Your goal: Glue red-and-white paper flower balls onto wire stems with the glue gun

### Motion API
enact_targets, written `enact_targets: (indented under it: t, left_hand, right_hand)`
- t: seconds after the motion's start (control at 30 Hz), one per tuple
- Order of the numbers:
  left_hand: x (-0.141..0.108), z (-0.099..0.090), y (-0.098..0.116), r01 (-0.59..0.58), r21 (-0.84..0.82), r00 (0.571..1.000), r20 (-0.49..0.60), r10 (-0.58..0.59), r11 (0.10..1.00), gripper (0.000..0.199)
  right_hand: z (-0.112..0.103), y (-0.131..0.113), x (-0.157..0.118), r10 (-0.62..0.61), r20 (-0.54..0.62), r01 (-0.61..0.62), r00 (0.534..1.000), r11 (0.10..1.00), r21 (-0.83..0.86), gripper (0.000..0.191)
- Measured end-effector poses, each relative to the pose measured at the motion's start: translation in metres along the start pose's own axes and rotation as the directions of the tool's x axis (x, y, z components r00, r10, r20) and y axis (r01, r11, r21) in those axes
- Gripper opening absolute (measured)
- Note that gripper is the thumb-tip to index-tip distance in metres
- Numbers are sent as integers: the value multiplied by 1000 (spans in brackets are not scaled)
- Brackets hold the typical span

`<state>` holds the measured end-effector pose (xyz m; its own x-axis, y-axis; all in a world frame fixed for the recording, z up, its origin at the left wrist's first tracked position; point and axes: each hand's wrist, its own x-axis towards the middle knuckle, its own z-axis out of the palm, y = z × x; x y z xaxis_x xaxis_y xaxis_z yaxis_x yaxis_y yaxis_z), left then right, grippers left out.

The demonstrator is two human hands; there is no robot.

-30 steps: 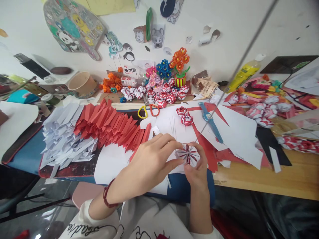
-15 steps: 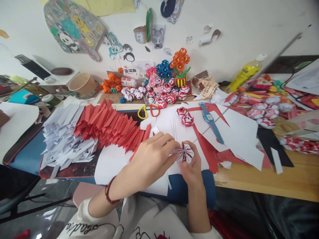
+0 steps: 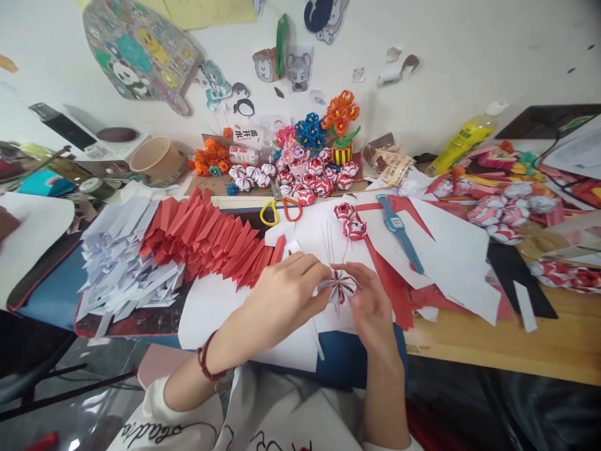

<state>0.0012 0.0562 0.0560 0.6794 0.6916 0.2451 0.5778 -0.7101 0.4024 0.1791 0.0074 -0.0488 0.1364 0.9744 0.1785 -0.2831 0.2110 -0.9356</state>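
Observation:
A red and white folded-paper flower (image 3: 340, 287) is held between my two hands above white paper. My left hand (image 3: 286, 297) pinches its left edge, with a dark red bracelet on the wrist. On the other side, the fingers of my right hand (image 3: 370, 300) close on its right edge. Thin wires (image 3: 327, 241) lie just behind the flower. Two finished red and white paper balls (image 3: 350, 220) rest beyond them. To the left lie a row of folded red paper pieces (image 3: 206, 238) and a heap of folded white ones (image 3: 119, 250).
Scissors (image 3: 282, 212) with yellow and red handles lie behind my hands. A blue watch (image 3: 400, 232) rests on paper sheets at right. Along the wall stand a flower pot (image 3: 342, 151), a yellow bottle (image 3: 464, 139) and a round tub (image 3: 156, 160). Another person's hand (image 3: 7, 222) shows at far left.
My right hand has turned and moved slightly right, its fingers now bent over the flower's right edge. The flower has shifted a little left and tilted. A long thin wire no longer crosses the right side.

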Motion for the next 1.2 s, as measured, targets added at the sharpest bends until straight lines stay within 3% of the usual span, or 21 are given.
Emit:
enact_targets:
  t: [0.1,0.2,0.43,0.7,0.87,1.2]
  left_hand:
    - [2,1,-5,-5,14,1000,2,5,1000,8]
    - [7,2,-12,-9,36,1000,-18,10,999,8]
    - [24,6,-36,45,84,999,-31,-42,995,14]
    - [37,12,-46,208,137,978,-47,-203,968,13]
    - [41,12,-51,203,92,979,-52,-198,975,10]
    - [38,20,-58,151,44,987,-53,-149,988,12]
  right_hand:
    - [-3,-6,5,8,-43,-11,999,996,-85,23]
    - [-6,-12,17,34,-2,-34,999,989,-143,15]
    - [-14,-20,62,14,121,21,993,958,-285,16]
    - [-13,-6,102,8,202,52,979,955,-293,22]
    - [-11,-2,110,-75,243,153,967,934,-324,25]
    - [-18,7,110,-123,230,204,965,907,-369,26]
